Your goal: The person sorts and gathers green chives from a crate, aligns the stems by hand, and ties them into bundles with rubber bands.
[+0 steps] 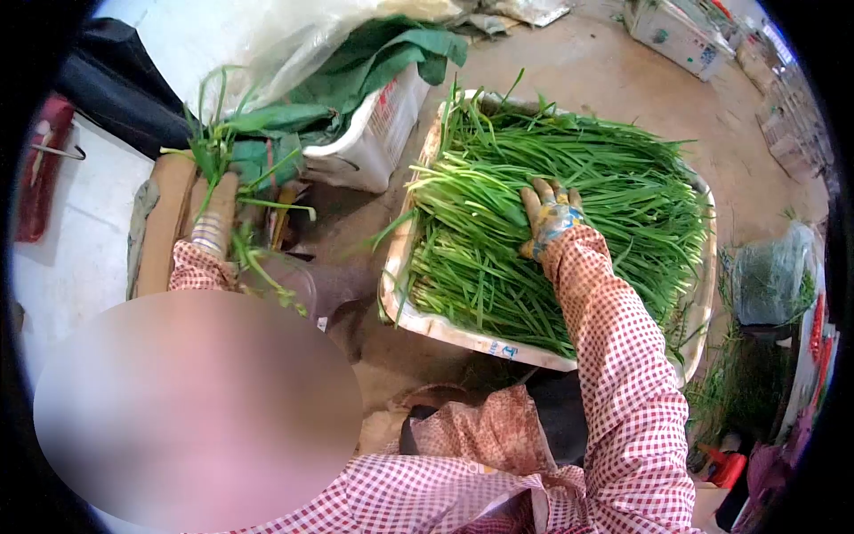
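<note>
Both extended; right hand (553,221) spread on greens (498,191); left hand (216,206) holding leaves (211,153)

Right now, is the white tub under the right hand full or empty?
Full. Long green leaves fill the white tub to about its rim, and the right hand lies on top of them.

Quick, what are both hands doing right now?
Left hand: closed, holding a few loose green stalks.
Right hand: open, fingers spread, palm down on the greens in the tub.
</note>
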The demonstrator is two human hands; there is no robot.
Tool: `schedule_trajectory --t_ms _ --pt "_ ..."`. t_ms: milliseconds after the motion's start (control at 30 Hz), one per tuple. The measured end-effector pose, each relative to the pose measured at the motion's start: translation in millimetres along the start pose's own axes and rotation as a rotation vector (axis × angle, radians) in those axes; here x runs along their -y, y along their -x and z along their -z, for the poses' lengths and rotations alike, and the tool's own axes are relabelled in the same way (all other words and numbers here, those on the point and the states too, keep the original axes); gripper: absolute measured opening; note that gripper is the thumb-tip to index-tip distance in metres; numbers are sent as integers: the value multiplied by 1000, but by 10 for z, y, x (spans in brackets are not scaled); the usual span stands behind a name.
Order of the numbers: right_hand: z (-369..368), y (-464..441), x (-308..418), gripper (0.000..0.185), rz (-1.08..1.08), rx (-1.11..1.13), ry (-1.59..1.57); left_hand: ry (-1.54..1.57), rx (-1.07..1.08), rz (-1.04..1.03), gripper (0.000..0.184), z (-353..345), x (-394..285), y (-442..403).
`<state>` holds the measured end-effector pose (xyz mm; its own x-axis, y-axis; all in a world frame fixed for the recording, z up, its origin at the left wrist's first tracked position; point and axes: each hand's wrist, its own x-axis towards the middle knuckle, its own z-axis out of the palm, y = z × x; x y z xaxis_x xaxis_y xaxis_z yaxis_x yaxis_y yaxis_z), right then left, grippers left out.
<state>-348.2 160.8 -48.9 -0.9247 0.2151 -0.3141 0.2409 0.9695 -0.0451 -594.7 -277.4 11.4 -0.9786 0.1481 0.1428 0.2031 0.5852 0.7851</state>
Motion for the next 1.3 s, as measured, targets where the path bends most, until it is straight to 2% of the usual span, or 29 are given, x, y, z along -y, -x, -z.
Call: schedule_trajectory --t_ms 67,100,133,167,200,233,267,300,333,367,400,467,500,533,600,667,733,800,833,867,900,933,1000,1033,1100,1167,1267,1300 --pt "198 332 83 94 -31 -123 -5 300 24 68 34 -308 -1088 422" --pt "283 563 63 95 13 -265 -45 447 28 105 34 -463 -1631 633" --pt "296 789 -23 88 65 -429 -121 571 177 63 30 -614 -1644 563" --pt "233 1047 -140 76 124 -676 -203 541 163 9 28 -808 -1797 586" --pt "200 1350 -253 66 106 -812 -238 569 228 -1 27 -968 -2129 735" --pt "126 1676 -383 62 57 -863 -276 721 318 77 25 -1173 -2380 830" --pt "-15 1981 -563 59 10 -870 -351 892 466 63 23 -1409 -2517 871" --pt "-50 2392 -618 51 -214 -781 -406 997 582 41 21 -1635 -2683 916" --pt "-113 2765 -726 45 -336 -770 -391 1096 708 32 19 -1847 -2887 1000" --pt "-432 3052 -958 41 -338 -926 -413 1179 777 26 23 -1915 -3231 1255" --pt "-546 3418 -996 37 -526 -892 -414 1189 849 1 23 -2108 -3438 1427" --pt "-980 4050 -1149 35 -621 -1064 -593 1297 1112 -58 24 -2494 -3794 1806" --pt "-1124 4322 -1147 35 -674 -1078 -574 1286 1196 -46 24 -2588 -4011 2101" --pt "-1277 4586 -1117 35 -754 -1156 -604 1237 1217 -41 14 -2690 -4211 2424" --pt "-1751 5077 -1095 35 -884 -1219 -618 1125 1289 -42 25 -3030 -4395 2986" --pt "-2501 5468 -1096 35 -1042 -1451 -956 556 1448 -122 49 -3532 -4398 3566" --pt "-2628 5651 -765 36 -1091 -1443 -956 71 1480 -270 78 -4236 -3964 4339" --pt "-2796 5632 -851 37 -1306 -1461 -807 -351 1401 -891 97 -4156 -3677 4661" --pt "-2798 5591 -900 37 -1245 -1532 -816 -412 1409 -997 92 -4051 -3630 4773" --pt "-2843 5541 -920 37 -1226 -1493 -845 -470 1416 -1083 88 -3875 -3600 4843" --pt "-2910 5503 -1035 32 -1109 -1613 -1003 -465 1445 -1203 80 -3679 -3634 4886" --pt "-2968 5455 -1238 26 -1024 -1626 -1155 -448 1460 -1312 73 -3506 -3612 4786" --pt "-3079 5357 -1644 18 -870 -1637 -1460 -27 1246 -1369 52 -3233 -3276 4634" --pt "-2909 5270 -1735 16 -1011 -1402 -1447 255 1211 -1343 44 -3132 -3125 4502" --pt "-2513 4876 -1701 17 -1001 -1189 -1007 751 1169 -1221 25 -2943 -2855 4207" --pt "-1678 4165 -1469 24 -777 -1131 -648 786 1092 -1039 21 -2764 -2491 3812" --pt "-375 2836 -962 31 -313 -1086 -504 757 946 -740 20 -2525 -1976 3394" --pt "-33 2435 -760 35 -172 -984 -419 760 869 -731 19 -2490 -1840 3298"
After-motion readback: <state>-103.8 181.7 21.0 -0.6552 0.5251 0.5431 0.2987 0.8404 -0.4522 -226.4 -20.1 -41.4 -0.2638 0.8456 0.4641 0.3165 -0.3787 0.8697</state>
